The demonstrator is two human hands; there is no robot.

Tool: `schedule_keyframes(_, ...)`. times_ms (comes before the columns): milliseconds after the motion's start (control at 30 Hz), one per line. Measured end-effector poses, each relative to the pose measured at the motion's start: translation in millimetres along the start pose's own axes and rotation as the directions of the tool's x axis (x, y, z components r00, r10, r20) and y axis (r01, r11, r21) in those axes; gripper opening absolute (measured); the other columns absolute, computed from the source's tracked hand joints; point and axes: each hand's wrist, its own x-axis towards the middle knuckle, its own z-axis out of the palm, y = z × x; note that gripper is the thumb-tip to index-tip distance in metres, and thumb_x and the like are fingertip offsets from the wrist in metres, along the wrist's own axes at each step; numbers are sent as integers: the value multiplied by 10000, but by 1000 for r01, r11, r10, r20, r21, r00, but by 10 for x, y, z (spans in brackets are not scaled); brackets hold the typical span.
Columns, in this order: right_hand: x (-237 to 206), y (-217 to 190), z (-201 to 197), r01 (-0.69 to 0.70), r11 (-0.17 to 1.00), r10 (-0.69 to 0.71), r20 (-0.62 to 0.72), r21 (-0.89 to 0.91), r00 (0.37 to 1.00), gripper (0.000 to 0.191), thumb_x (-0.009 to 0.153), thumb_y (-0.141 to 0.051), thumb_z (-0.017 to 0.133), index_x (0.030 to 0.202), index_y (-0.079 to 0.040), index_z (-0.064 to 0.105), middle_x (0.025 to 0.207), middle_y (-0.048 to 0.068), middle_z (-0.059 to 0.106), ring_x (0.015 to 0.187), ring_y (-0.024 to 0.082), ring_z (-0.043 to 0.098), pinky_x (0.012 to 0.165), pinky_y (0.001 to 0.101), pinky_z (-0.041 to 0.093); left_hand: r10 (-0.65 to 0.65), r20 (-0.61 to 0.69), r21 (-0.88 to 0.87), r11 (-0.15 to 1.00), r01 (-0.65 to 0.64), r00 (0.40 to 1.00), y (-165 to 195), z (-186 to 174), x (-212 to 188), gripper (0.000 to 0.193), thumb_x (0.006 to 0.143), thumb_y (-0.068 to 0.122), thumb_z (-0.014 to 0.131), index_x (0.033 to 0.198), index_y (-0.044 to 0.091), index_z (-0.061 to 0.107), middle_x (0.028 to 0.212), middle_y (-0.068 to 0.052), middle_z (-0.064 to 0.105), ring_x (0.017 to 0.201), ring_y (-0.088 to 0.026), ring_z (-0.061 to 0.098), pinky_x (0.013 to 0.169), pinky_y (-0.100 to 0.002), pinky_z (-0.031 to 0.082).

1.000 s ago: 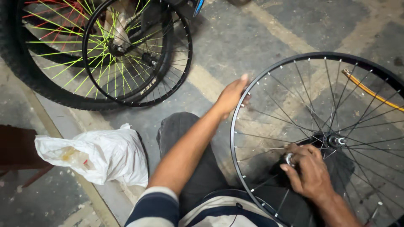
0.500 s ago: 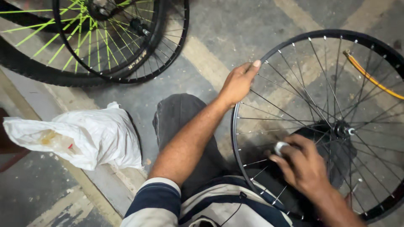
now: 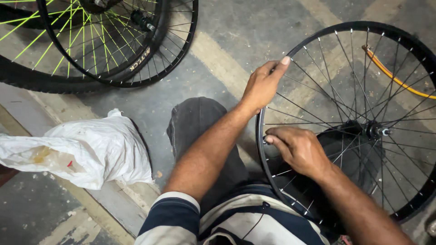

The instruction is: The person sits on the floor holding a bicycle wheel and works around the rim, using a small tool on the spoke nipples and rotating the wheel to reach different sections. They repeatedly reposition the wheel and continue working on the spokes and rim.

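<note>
Bag: a white plastic bag [image 3: 86, 152] lies crumpled on the floor at the far left, its left end cut by the frame edge, its right edge just short of the knee.
Wheels: two wheels [image 3: 118, 41] with yellow-green spokes lie overlapped at top left, running out past the top and left edges, well apart from both hands.
Floor: bare grey concrete [image 3: 236, 41] shows between those wheels and the rim, a wide open strip crossed by a pale painted band.
Knee: a grey trouser knee [image 3: 197, 120] sits between bag and rim, under the left forearm.
Left hand: the left hand [image 3: 263, 86] rests on the rim's upper-left edge, fingers curled loosely over it, forefinger stretched along the curve.
Rim: the black rim [image 3: 345, 27] stands tilted against the person's lap at right, its lower edge hidden behind the shirt, its right side cut by the frame.
Right hand: the right hand [image 3: 299, 149] lies inside the rim's left edge, fingers bent, tips pinching at a spoke end by the rim; what they hold I cannot tell.
Hub: the hub [image 3: 374, 130] sits right of that hand, apart from it.
Tube: an orange tube [image 3: 395, 79] crosses behind the spokes at upper right.
</note>
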Motion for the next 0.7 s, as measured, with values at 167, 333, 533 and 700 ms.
schedule_keyframes(167,-51,106,-62,62,995,-63,3,74,998,170,927,-160,664,1011,-29,732,1038,127,759,948,323,741,821,408,579,18,6,20,1000,-18,1000,-17,-1,-1,619,966,571,548,1181,18,725,989,-164,771,944,-269,728,863,-371,544)
schedule_keyframes(333,-81,104,-135,125,987,-130,44,103,990,179,902,-127,668,1033,-30,743,1117,125,761,1031,318,738,836,386,589,47,-8,47,998,-47,999,-36,21,10,617,967,573,543,1178,24,732,1018,-160,767,976,-275,721,872,-374,538)
schedule_keyframes(533,-61,171,-119,11,997,-11,8,76,1000,279,808,-195,802,987,-9,694,969,138,757,870,321,748,744,397,591,9,-2,64,998,-8,1000,-68,12,9,603,968,572,534,1145,29,729,941,-150,754,904,-280,708,841,-382,539)
schedule_keyframes(700,-19,146,60,33,993,-27,55,-110,998,384,724,-188,822,1063,-43,711,888,140,732,779,337,735,663,420,585,-26,1,45,999,26,1000,-108,20,9,627,1001,576,521,1060,-13,727,786,-125,662,791,-268,609,774,-399,530)
